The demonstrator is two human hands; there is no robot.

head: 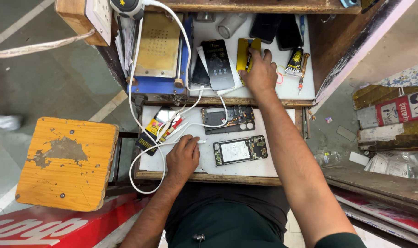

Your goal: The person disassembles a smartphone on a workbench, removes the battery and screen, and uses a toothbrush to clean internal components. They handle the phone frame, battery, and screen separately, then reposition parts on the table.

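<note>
Work looked to be at the tool-fetching stage of a phone repair: the opened phone (240, 150) lay w/ its back off on the white lower tray (282, 166), battery & boards exposed, a separate dark frame piece (227, 118) just above it. The right hand (259, 73) was stretched to the upper shelf (305, 89), fingers curled down over a slim dark pen-like tool (249, 59) lying across a yellow card (242, 53); grip narrow, fingertips on it, but can't tell if it was actually lifted. Left hand (183, 157) rested on the tray beside the phone, loosely closed around the end of a white cable (190, 125), its plug tip poking out toward the phone, near but not touching. Next move, as I judge it, would need the tool pinched firmly and brought down clear of the glue tube (294, 61) & screwdriver (302, 71) close by, w/o dragging the card or the screen-protector pack (217, 64) next to it.
</note>
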